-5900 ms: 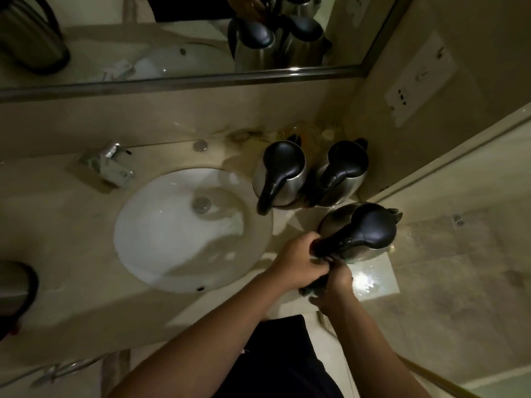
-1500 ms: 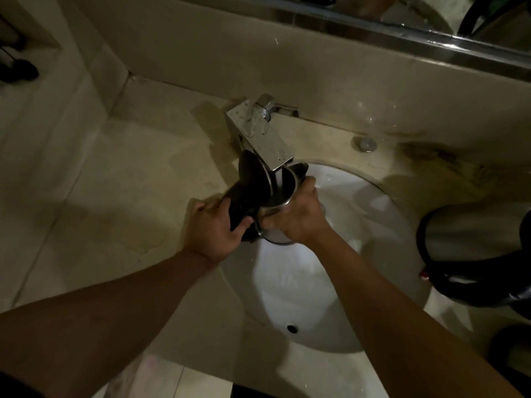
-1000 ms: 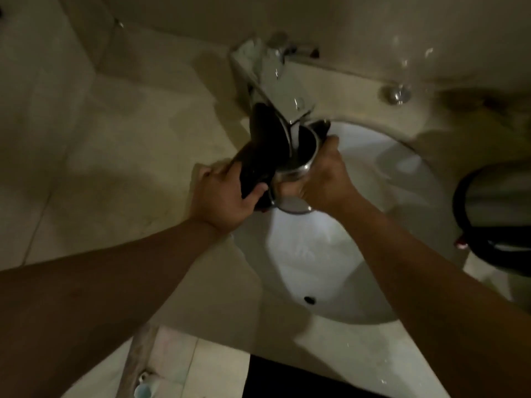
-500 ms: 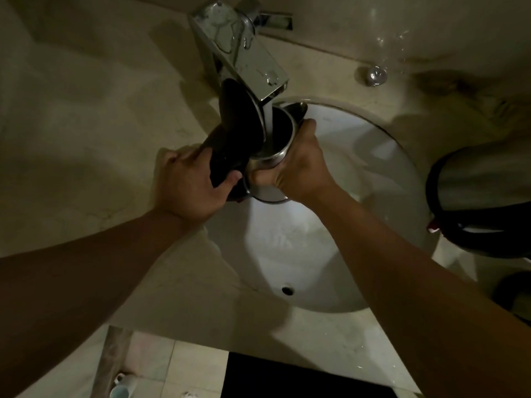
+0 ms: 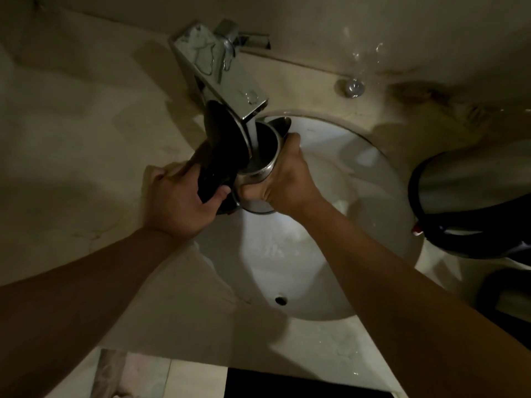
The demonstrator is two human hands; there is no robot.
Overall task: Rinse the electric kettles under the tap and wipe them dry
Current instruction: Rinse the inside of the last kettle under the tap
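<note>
Clamping both hands, left [image 5: 178, 205] and right [image 5: 283, 182], round kettle [image 5: 264, 156] under tap [image 5: 224, 79].

I stood in a dim bathroom, at a pale marble vanity counter [image 5: 86, 145] with a white oval basin [image 5: 359, 225] sunk into it and a square chrome tap [image 5: 221, 79] fixed just behind that basin.

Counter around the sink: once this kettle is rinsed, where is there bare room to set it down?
The counter left of the tap and sink is one wide bare patch, running to the front edge. The right side is crowded: another kettle stands against the basin rim, with a dark object in front of it. Both hands hold the kettle being rinsed.
</note>
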